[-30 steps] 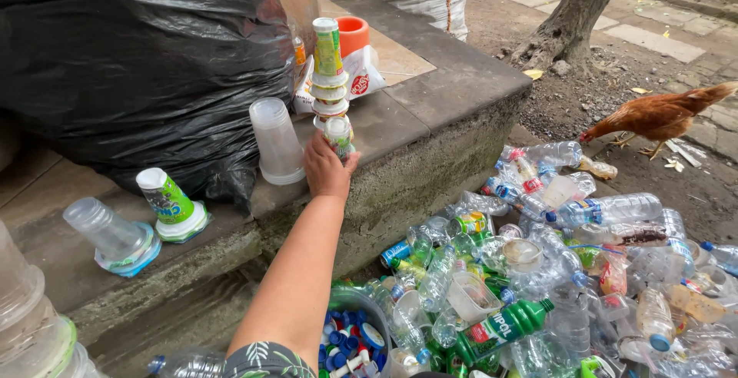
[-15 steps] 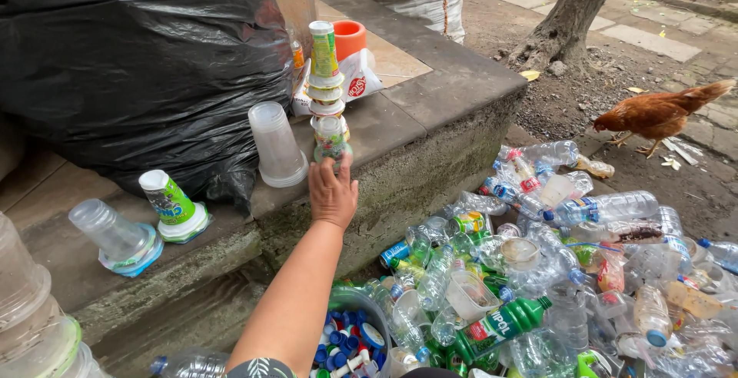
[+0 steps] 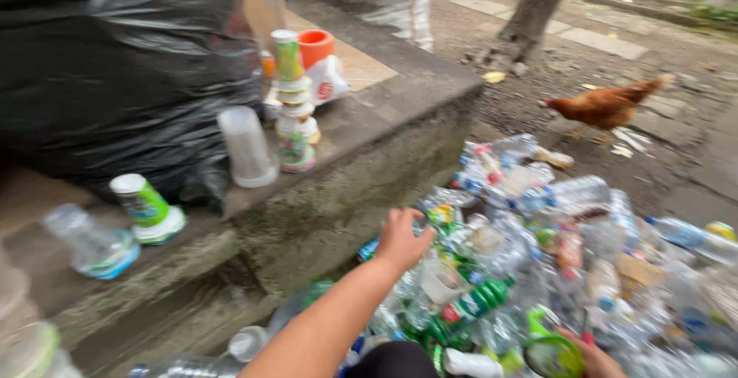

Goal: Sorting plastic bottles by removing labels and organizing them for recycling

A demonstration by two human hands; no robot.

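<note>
Left hand: left hand (image 3: pixel 403 238) open, empty, over bottle pile (image 3: pixel 553 270).
Right hand: right hand (image 3: pixel 592 356) gripped green-rimmed lid (image 3: pixel 552 355), 5 o'clock.
Progress: cup stack (image 3: pixel 294 101) stood on ledge (image 3: pixel 384 128), 11 o'clock; most bottles unsorted.

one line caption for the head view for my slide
Left hand reaches over a heap of plastic bottles beside a concrete ledge bearing stacked cups; a hen stands nearby.

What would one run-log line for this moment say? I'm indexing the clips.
left hand: open, over bottle pile | right hand: on green lid | stacked cups: upright on ledge
</note>
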